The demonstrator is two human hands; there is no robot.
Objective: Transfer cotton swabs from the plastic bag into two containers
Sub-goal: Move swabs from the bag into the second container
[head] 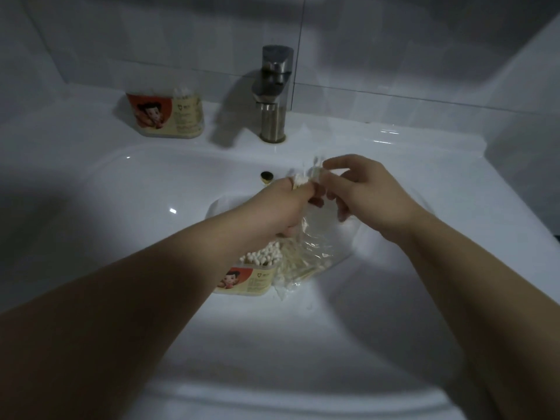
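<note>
**White basin, clear bag, two labelled tubs**

Pale wall tiles (pixel 121 40) backed a white sink (pixel 394 153) in dim light, with a brushed-metal faucet (pixel 274 95) standing at the middle of the back ledge. Left of the faucet, on the same ledge, sat the far container (pixel 169 116), a clear tub with an orange-and-cream cartoon label and a few white tips showing above its rim. In front of the faucet, down in the bowl, stood the near container (pixel 248 280) with the same label, packed with upright cotton swabs (pixel 263 256), their white heads crowded together.

Both hands met in front of the faucet, above the bowl. The left hand (pixel 281 210) was curled round the upper part of the plastic bag (pixel 318 237), and a small tuft of white tips poked out past its knuckles. The right hand (pixel 369 192) pinched the bag's top edge between thumb and bent fingers. The bag was thin, clear and crinkled. It hung down between the hands, and its lower end lay beside the near container, holding loose swabs with pale sticks. A gold-ringed overflow hole (pixel 267 177) showed just below the faucet.
</note>
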